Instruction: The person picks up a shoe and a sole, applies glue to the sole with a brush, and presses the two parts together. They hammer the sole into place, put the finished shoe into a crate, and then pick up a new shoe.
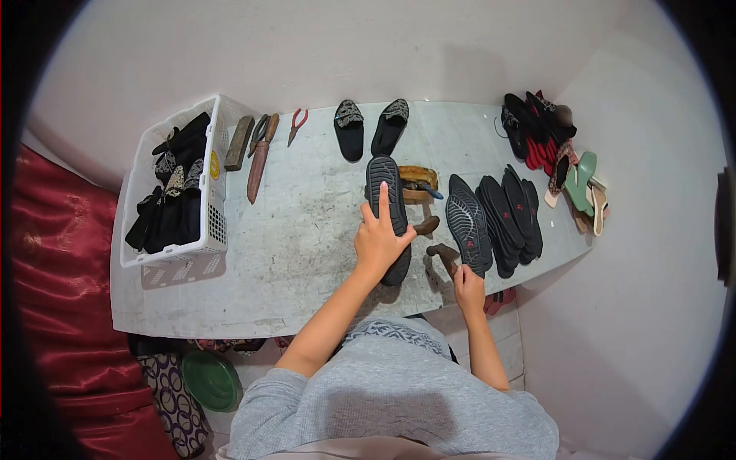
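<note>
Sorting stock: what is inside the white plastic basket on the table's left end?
The white plastic basket holds black shoe uppers, some with grey patterned trim, stacked on edge. Anything beneath them, and the basket's floor, is covered.

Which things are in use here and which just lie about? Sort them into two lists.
In use: left hand pressing the sole; right hand gripping the hammer.

Lying about: basket, knife, pliers, slippers, stacked soles, sandal pile.
</note>
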A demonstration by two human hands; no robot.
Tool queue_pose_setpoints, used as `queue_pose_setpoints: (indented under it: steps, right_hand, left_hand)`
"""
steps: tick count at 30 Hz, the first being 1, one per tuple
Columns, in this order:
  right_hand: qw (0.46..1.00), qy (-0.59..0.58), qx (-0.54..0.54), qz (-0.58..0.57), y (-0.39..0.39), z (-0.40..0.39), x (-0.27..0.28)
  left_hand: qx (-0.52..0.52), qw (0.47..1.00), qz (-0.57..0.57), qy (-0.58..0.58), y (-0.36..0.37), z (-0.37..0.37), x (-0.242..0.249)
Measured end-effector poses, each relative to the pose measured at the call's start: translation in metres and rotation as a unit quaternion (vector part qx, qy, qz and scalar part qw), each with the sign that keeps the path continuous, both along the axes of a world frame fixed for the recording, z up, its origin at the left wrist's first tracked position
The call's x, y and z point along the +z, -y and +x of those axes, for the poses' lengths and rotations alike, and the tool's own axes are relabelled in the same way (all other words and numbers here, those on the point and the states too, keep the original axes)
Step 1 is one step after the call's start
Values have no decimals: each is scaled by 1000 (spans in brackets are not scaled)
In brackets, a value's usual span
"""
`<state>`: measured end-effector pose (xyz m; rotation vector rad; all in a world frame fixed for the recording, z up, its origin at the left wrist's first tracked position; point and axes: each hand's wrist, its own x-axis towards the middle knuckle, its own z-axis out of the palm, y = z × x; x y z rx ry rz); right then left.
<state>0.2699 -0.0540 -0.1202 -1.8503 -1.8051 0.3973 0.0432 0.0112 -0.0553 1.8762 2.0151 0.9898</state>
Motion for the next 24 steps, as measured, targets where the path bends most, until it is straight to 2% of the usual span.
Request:
queue_pose_setpoints:
  steps: [1,6,8,9,11,12,14,15,17,18,21,22,24]
  right_hand:
    - [998,-53,-9,20,-1,-3,13]
    - [992,-120,45,-3,-22,-46,103]
    - [978,-134,106,121,-36,-66,124]
    - [977,-134,111,120,-45,-72,126]
    - [959,-151,114,212,-65,-83,125]
    - [958,-152,116,212,-76,-89,123]
    - [929,-149,175,289,-98,-100,116]
    - [930,-148,175,288,-105,-105,114]
    - [986,22,145,80,-117,-113,109]
    - [983,-49,161,73,-124,-117,109]
    - [969,-116,170,134,-128,-119,116]
    - [963,-128,162,171,-126,-120,110]
    - [971,-94,157,154,-129,-123,102]
  left_hand:
    - [-1,1000,4,1,0,0,-1]
    - [4,1000,-1,-6,1,1,3]
    - [-2,1000,-4,1,1,0,4]
    - [2,1000,-5,2,1,0,2]
    - [0,1000,-1,-18,1,0,0]
    - [1,1000,-6,-22,1,0,1]
    - [1,1000,-1,-21,0,-1,-2]
    - [0,1000,2,-20,0,-1,-2]
    - [-1,1000,3,-15,0,-1,-3]
    - [-1,1000,4,-12,-1,-2,-3]
    - [0,1000,-21,-20,2,-3,2]
    - [2,1000,-20,-19,1,-3,2]
    - [6,999,-9,-30,0,0,-1]
